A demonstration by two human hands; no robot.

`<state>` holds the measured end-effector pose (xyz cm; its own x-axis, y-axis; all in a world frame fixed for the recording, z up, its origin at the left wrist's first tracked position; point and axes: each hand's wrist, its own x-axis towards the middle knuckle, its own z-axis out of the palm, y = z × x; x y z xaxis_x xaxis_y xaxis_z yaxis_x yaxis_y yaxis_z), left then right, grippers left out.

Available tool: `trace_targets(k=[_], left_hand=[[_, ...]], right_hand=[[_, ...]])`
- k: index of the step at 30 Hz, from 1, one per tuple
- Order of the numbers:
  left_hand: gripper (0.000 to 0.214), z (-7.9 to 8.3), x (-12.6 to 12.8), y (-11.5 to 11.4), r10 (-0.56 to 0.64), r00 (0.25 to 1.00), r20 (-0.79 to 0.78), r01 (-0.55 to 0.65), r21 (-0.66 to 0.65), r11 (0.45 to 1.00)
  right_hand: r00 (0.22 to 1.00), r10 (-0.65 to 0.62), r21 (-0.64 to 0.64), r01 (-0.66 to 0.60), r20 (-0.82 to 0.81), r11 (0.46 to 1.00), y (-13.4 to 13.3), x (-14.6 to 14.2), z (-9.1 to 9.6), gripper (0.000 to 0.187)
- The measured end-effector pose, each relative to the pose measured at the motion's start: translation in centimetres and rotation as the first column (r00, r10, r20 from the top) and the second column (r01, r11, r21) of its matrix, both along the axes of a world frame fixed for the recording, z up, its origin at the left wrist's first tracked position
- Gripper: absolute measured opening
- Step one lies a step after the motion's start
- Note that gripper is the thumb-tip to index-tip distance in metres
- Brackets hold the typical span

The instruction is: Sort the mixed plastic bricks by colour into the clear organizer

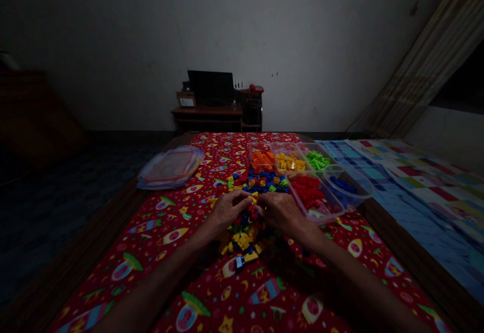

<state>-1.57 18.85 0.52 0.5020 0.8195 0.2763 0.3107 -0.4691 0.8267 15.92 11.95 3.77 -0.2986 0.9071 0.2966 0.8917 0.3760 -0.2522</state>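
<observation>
Where the middle of the tablecloth-covered surface [151, 265] carries a mixed pile of plastic building bricks [244, 238], we bring both hands together above it. Our left hand [228, 209] appears to grasp a small yellow brick [253, 199] in a pinch of thumb and forefinger. Our right hand [283, 212] meets it from the other side with its fingers bent; whether these fingertips also grasp the brick we cannot tell, since the knuckles conceal them. We judge that the fingertip hold suits so small a part and that facing the hands lets either one steady it.

Towards the far right corner of the surface, we have transparent containers standing open in a group. The rear row contains orange bricks [262, 160], yellow bricks [289, 163] and green bricks [317, 160]. In front of it, a rectangular container [339, 213] holds red bricks [308, 190]; just beside that, at the right edge, a rounded container [370, 191] holds blue bricks [343, 186]. This grouping probably keeps each colour separate and near our right hand.

At the left edge, towards the far left corner, we note stacked lids [170, 169], presumably set there to leave the container mouths accessible.
</observation>
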Motion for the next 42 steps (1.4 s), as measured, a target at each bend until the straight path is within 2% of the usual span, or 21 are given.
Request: trace_targets(k=[4, 7, 10, 13, 14, 16, 19, 21, 23, 25, 27, 31, 33, 36, 39, 40, 42], left_hand=[[0.029, -0.2, -0.1, 0.2, 0.000, 1.000, -0.010, 0.001, 0.028, 1.000], [0.028, 0.1, -0.6, 0.8, 0.030, 0.998, -0.050, -0.021, 0.168, 0.986], [0.026, 0.6, -1.1, 1.1, 0.030, 0.995, -0.094, 0.001, 0.316, 0.949], [0.025, 0.5, -0.6, -0.3, -0.068, 0.981, -0.180, 0.138, 0.414, 0.900], [0.026, 0.4, -0.2, -1.2, -0.114, 0.968, -0.224, 0.205, 0.442, 0.873], [0.034, 0.0, 1.0, -3.7, -0.248, 0.902, -0.353, 0.403, 0.485, 0.776], [0.042, -0.7, 2.9, -8.0, -0.346, 0.770, -0.535, 0.621, 0.509, 0.596], [0.040, -1.0, 4.1, -10.4, -0.388, 0.696, -0.604, 0.711, 0.506, 0.489], [0.032, -1.3, 5.2, -11.8, -0.406, 0.656, -0.636, 0.754, 0.525, 0.395], [0.030, -1.6, 6.3, -12.3, -0.405, 0.643, -0.651, 0.766, 0.543, 0.344], [0.031, -2.0, 7.1, -11.7, -0.370, 0.659, -0.655, 0.752, 0.560, 0.348], [0.029, -2.9, 7.6, -8.8, -0.181, 0.741, -0.647, 0.648, 0.617, 0.446], [0.025, -3.0, 7.3, -7.2, -0.108, 0.755, -0.647, 0.616, 0.643, 0.455], [0.017, -2.4, 6.6, -5.0, -0.074, 0.746, -0.662, 0.618, 0.646, 0.449], [0.013, -1.1, 5.8, -2.8, -0.045, 0.751, -0.659, 0.607, 0.662, 0.441], [0.012, -0.7, 5.5, -2.0, -0.022, 0.759, -0.651, 0.591, 0.673, 0.445], [0.012, 0.0, 5.0, -0.2, 0.017, 0.770, -0.638, 0.551, 0.678, 0.487]], right_hand=[[0.990, -0.034, -0.080, 0.024, -0.134, 0.997, 0.0, 0.2, 0.1, 0.012], [0.986, -0.087, -0.020, 0.085, -0.142, 0.996, 0.5, 1.4, 0.6, 0.011], [0.973, -0.198, 0.054, 0.205, -0.116, 0.977, 2.4, 4.3, 1.7, 0.015], [0.931, -0.363, 0.111, 0.364, -0.033, 0.925, 5.7, 7.7, 2.9, 0.019], [0.907, -0.420, 0.110, 0.418, -0.006, 0.902, 6.9, 8.7, 3.2, 0.020], [0.866, -0.499, 0.082, 0.495, 0.037, 0.865, 9.2, 10.2, 3.4, 0.024], [0.842, -0.536, 0.063, 0.533, 0.057, 0.844, 11.2, 11.3, 2.9, 0.029], [0.857, -0.515, 0.075, 0.512, 0.032, 0.856, 11.6, 11.4, 2.5, 0.033], [0.883, -0.469, 0.078, 0.469, -0.011, 0.880, 11.2, 11.1, 2.2, 0.036], [0.902, -0.429, 0.068, 0.432, -0.052, 0.900, 10.3, 10.7, 2.2, 0.035], [0.909, -0.407, 0.057, 0.412, -0.086, 0.909, 9.3, 10.4, 2.5, 0.033], [0.906, -0.396, 0.073, 0.409, -0.146, 0.909, 7.4, 10.0, 3.0, 0.032], [0.904, -0.391, 0.094, 0.410, -0.172, 0.907, 6.8, 9.9, 3.0, 0.032], [0.917, -0.353, 0.124, 0.378, -0.187, 0.917, 6.4, 9.6, 2.8, 0.032], [0.938, -0.310, 0.130, 0.331, -0.159, 0.935, 6.4, 9.0, 2.5, 0.031], [0.942, -0.302, 0.124, 0.320, -0.147, 0.939, 6.4, 8.8, 2.4, 0.031], [0.950, -0.287, 0.103, 0.300, -0.123, 0.948, 6.3, 8.2, 2.4, 0.031]])
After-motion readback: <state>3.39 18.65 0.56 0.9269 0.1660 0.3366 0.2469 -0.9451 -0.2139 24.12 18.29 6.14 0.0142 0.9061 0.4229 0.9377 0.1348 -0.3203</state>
